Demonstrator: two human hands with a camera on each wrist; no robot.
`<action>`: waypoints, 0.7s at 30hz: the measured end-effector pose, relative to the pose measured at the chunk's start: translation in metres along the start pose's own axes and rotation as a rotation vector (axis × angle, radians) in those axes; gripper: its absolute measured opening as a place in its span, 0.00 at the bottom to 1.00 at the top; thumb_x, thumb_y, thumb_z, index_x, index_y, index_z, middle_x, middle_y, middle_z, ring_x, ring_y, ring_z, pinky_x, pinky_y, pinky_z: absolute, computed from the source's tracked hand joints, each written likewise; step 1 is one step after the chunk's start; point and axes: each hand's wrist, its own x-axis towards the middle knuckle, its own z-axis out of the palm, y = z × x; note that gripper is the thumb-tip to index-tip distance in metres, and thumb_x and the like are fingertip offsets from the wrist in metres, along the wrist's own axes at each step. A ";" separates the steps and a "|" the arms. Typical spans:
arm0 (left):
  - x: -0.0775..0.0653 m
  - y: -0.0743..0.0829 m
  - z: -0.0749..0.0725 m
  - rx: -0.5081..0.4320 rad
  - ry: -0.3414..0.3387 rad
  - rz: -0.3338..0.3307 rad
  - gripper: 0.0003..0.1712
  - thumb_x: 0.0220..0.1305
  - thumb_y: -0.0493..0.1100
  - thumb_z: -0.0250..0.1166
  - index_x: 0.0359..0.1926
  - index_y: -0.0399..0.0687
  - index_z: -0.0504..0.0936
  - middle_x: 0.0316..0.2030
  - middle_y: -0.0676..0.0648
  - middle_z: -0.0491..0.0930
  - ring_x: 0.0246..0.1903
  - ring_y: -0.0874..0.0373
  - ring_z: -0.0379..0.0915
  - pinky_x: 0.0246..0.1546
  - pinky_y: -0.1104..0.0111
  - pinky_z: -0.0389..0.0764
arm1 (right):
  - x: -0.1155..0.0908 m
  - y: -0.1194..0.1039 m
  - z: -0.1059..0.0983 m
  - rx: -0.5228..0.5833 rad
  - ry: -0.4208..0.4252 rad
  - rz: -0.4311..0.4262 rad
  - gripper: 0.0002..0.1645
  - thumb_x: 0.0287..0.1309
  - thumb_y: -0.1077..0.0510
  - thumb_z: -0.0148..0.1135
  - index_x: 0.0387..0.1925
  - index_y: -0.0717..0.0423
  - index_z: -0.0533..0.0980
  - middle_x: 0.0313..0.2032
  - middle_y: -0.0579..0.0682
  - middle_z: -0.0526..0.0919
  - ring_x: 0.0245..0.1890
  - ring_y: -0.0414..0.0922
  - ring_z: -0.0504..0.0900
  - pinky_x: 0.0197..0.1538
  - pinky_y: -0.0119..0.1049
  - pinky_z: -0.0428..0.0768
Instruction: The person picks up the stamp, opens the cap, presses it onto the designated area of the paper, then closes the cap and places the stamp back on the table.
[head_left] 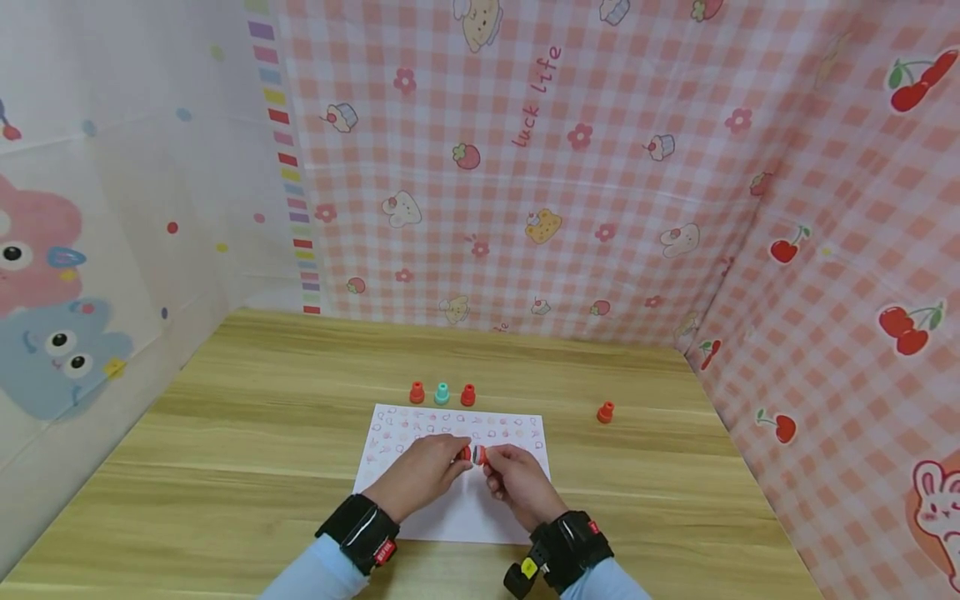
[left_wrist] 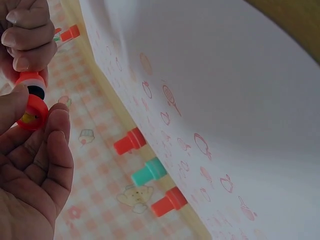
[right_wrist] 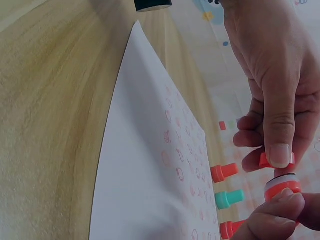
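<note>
Over the sheet of paper (head_left: 457,517), my left hand (head_left: 423,468) pinches a red stamp cap (left_wrist: 39,106) between thumb and fingers. The cap's open end shows in the left wrist view, with something yellow inside. Facing it, my right hand (head_left: 527,485) grips a small red toy stamp (right_wrist: 283,188) by its body. The stamp's white collar and dark end point at the cap. In the right wrist view a narrow gap separates cap and stamp. Rows of small red and orange printed pictures cover the far part of the paper; its near part is white.
Just beyond the paper's far edge stand a red stamp (head_left: 416,392), a teal stamp (head_left: 442,393) and another red stamp (head_left: 468,395) in a row. Farther right on the wooden table (head_left: 660,492) is one more red stamp (head_left: 605,412). Patterned cloth (head_left: 495,183) hangs behind.
</note>
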 end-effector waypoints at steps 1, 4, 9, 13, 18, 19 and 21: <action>0.000 0.000 0.000 0.008 0.006 -0.005 0.08 0.66 0.42 0.67 0.42 0.43 0.82 0.29 0.54 0.79 0.27 0.64 0.69 0.31 0.68 0.73 | 0.000 0.000 -0.001 -0.003 0.001 -0.003 0.11 0.75 0.58 0.49 0.42 0.62 0.73 0.29 0.47 0.73 0.26 0.40 0.69 0.31 0.30 0.67; -0.002 -0.002 0.001 0.026 0.025 -0.015 0.13 0.67 0.42 0.66 0.47 0.38 0.82 0.30 0.53 0.79 0.28 0.63 0.71 0.34 0.65 0.76 | 0.000 -0.002 -0.006 -0.027 0.013 -0.016 0.11 0.75 0.57 0.50 0.43 0.63 0.74 0.29 0.48 0.73 0.27 0.41 0.69 0.31 0.30 0.68; -0.003 -0.003 0.000 0.037 0.040 -0.020 0.14 0.67 0.41 0.66 0.48 0.37 0.82 0.29 0.53 0.78 0.29 0.62 0.72 0.35 0.63 0.77 | 0.002 -0.007 -0.015 -0.106 0.047 -0.062 0.12 0.74 0.58 0.52 0.44 0.65 0.73 0.29 0.49 0.73 0.26 0.41 0.69 0.30 0.31 0.67; -0.003 -0.003 -0.002 0.045 0.031 -0.037 0.14 0.67 0.42 0.66 0.49 0.38 0.82 0.30 0.53 0.79 0.29 0.63 0.72 0.37 0.63 0.78 | 0.005 -0.010 -0.021 -0.160 0.077 -0.072 0.12 0.73 0.57 0.53 0.46 0.65 0.73 0.30 0.50 0.74 0.27 0.42 0.69 0.30 0.31 0.67; -0.004 -0.002 -0.005 0.039 0.016 -0.064 0.17 0.67 0.42 0.66 0.52 0.37 0.82 0.32 0.53 0.80 0.30 0.63 0.73 0.39 0.62 0.79 | 0.006 -0.012 -0.027 -0.228 0.115 -0.063 0.13 0.72 0.58 0.54 0.48 0.65 0.74 0.31 0.51 0.75 0.28 0.44 0.70 0.31 0.32 0.68; -0.004 -0.002 -0.005 0.038 0.015 -0.070 0.17 0.67 0.42 0.66 0.52 0.38 0.82 0.32 0.53 0.81 0.30 0.63 0.73 0.39 0.62 0.79 | 0.007 -0.012 -0.028 -0.241 0.121 -0.066 0.13 0.72 0.58 0.54 0.48 0.66 0.74 0.31 0.51 0.76 0.28 0.45 0.70 0.31 0.32 0.68; -0.004 -0.002 -0.006 0.035 0.016 -0.075 0.17 0.67 0.42 0.66 0.52 0.38 0.82 0.32 0.53 0.81 0.30 0.63 0.72 0.39 0.63 0.78 | 0.008 -0.012 -0.029 -0.276 0.138 -0.071 0.12 0.71 0.58 0.55 0.47 0.66 0.74 0.31 0.52 0.76 0.28 0.45 0.71 0.30 0.32 0.68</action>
